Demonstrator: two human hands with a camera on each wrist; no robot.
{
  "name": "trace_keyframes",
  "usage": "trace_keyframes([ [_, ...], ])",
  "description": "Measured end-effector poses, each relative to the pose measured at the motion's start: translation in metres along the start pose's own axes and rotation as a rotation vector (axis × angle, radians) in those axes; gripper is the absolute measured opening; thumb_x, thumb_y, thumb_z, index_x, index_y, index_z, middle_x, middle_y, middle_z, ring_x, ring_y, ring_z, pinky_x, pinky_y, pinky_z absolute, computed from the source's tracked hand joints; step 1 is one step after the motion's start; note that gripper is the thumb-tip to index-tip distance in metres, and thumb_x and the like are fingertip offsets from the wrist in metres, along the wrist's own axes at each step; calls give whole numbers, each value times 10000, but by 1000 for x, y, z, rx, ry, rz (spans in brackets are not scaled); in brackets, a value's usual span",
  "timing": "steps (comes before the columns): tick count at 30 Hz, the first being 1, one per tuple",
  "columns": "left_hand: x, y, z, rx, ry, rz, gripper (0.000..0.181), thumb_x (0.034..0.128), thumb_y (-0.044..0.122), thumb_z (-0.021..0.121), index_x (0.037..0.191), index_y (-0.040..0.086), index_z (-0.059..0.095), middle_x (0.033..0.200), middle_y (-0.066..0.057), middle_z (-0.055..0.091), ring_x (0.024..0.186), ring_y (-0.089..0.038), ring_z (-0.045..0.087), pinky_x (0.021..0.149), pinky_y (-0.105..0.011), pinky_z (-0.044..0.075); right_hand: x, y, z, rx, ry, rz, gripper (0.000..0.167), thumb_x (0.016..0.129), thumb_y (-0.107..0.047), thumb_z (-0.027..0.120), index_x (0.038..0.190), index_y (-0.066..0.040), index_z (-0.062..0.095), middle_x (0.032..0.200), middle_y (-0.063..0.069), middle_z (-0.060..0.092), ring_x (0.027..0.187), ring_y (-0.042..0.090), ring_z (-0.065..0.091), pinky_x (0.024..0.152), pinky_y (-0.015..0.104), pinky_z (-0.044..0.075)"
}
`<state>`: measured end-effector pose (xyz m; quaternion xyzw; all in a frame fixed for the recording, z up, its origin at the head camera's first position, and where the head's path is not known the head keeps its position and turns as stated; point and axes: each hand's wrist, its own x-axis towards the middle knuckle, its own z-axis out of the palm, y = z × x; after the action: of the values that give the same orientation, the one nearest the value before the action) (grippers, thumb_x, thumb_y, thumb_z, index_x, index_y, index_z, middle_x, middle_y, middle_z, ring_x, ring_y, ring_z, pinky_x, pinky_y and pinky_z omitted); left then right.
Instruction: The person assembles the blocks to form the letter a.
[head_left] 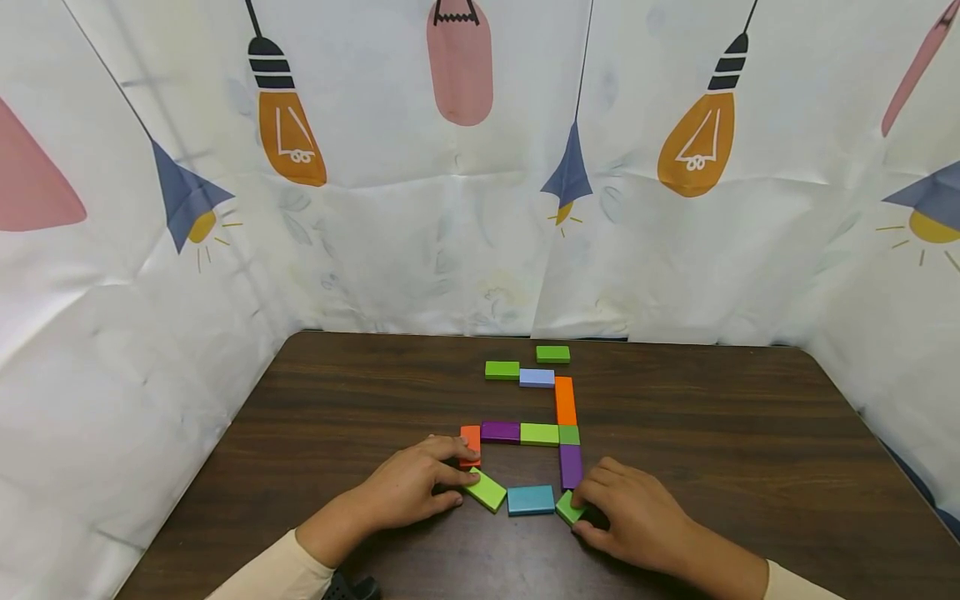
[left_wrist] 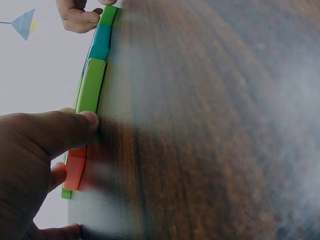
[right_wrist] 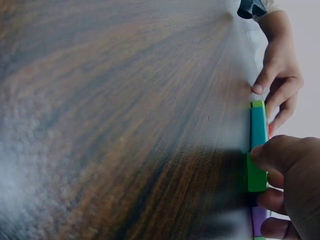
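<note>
Flat coloured blocks form a chain on the dark table. My left hand [head_left: 408, 487] reaches in from the left, a fingertip at the tilted lime block [head_left: 487, 490] and another finger over the orange-red block [head_left: 470, 446]. Its thumb lies apart from the blocks in the head view. My right hand [head_left: 637, 512] pinches a small green block [head_left: 568, 508] between thumb and finger; the hand partly covers it. Between the hands lies a teal block [head_left: 531, 501]. A purple block [head_left: 571, 466] runs up from the green one. In the right wrist view, the thumb presses the green block [right_wrist: 256, 175].
Further up lie another purple block [head_left: 500, 432], a lime block [head_left: 539, 434], a small green block [head_left: 568, 435], a long orange block [head_left: 566, 401], a pale blue block [head_left: 537, 378] and green blocks [head_left: 502, 370]. A printed white cloth [head_left: 450, 250] hangs behind the table [head_left: 712, 433].
</note>
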<state>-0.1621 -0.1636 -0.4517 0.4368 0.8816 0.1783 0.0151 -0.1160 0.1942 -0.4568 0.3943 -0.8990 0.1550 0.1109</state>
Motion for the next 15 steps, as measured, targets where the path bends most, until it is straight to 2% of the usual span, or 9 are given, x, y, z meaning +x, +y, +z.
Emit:
trace_keyframes([
  [10,0,0,0,-3,-2,-9,336,938,242,778,1273,252,753,1411,67,576,1368,-187,485,1131,-499,378,-1,1,1,15,19,0,242,799,-329,880,926,-261,687,943,-178,600,854,23,495,676,223,491],
  [15,0,0,0,-1,-5,-9,336,940,247,776,1275,254,752,1413,63,575,1370,-188,482,1131,-500,378,-1,3,-5,24,13,38,230,807,-345,873,934,-260,701,953,-185,600,852,15,493,647,204,485],
])
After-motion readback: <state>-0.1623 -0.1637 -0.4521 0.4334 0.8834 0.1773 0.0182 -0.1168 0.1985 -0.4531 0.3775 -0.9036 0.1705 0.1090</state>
